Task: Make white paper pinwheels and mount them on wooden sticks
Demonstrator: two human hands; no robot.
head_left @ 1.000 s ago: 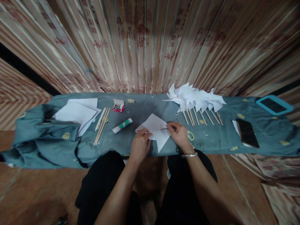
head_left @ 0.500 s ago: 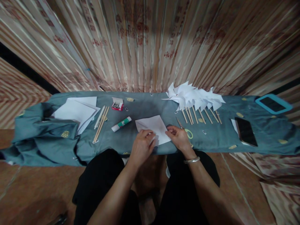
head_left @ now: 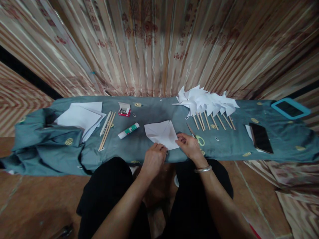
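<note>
A square sheet of white paper (head_left: 163, 132) with crease or cut lines lies in front of me on the cloth. My left hand (head_left: 155, 156) is at its near left edge, fingers closed together on the paper. At the right corner, my right hand (head_left: 188, 144), with a bangle at the wrist, pinches the sheet between thumb and fingers. Scissors (head_left: 200, 140) with light green handles lie just beyond my right hand, partly hidden by it. To the left of the sheet rests a glue stick (head_left: 128, 130).
Paper pinwheels (head_left: 208, 101) on wooden sticks overlap in a row at the back right. On the left are stacked paper sheets (head_left: 79, 115), loose sticks (head_left: 107, 131) and an open red box (head_left: 124, 110) of small metal pieces. A phone (head_left: 261, 138) and a blue-framed tablet (head_left: 290, 109) lie far right.
My left hand has moved down to the paper's near edge and its fingers have drawn together. The right hand keeps its place at the right corner.
</note>
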